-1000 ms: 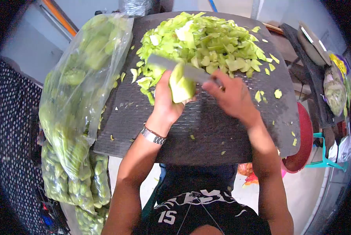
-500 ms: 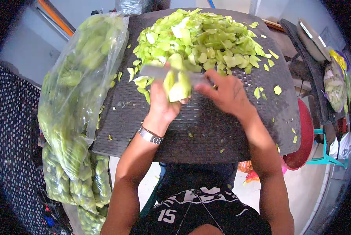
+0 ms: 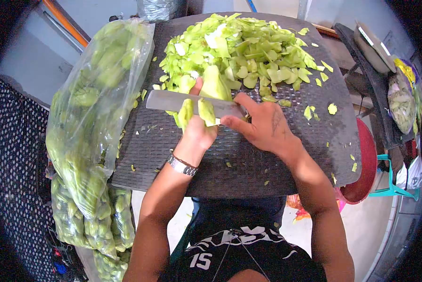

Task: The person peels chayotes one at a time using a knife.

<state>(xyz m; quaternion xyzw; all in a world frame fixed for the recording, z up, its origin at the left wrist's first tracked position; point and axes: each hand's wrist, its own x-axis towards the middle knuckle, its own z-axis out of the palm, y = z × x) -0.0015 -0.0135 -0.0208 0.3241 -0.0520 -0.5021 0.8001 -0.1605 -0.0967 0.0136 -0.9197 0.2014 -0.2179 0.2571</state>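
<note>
My left hand (image 3: 200, 133) is closed around a pale green chayote (image 3: 214, 83), with the thumb along its left side. In my right hand (image 3: 267, 123) is a wide-bladed knife (image 3: 166, 102), gripped by its handle. The blade points left and crosses in front of the chayote. A cut green piece (image 3: 206, 112) rests against the blade, and another piece (image 3: 185, 114) hangs to its left. The lower part of the chayote is hidden behind blade and fingers. Just beyond both hands, a large heap of green peelings and slices (image 3: 267, 56) covers the far side of the table.
The dark woven-textured table (image 3: 239, 169) has scattered green scraps on it. A clear plastic bag of green vegetables (image 3: 86, 94) leans along its left edge, with more filled bags (image 3: 98, 230) below. At the right are a red tub (image 3: 361, 162) and a teal stool (image 3: 390, 176).
The knife blade, blurred before, now shows sharply and reaches farther left and slightly lower. The chayote stands more upright in my left hand, and the cut pieces have shifted.
</note>
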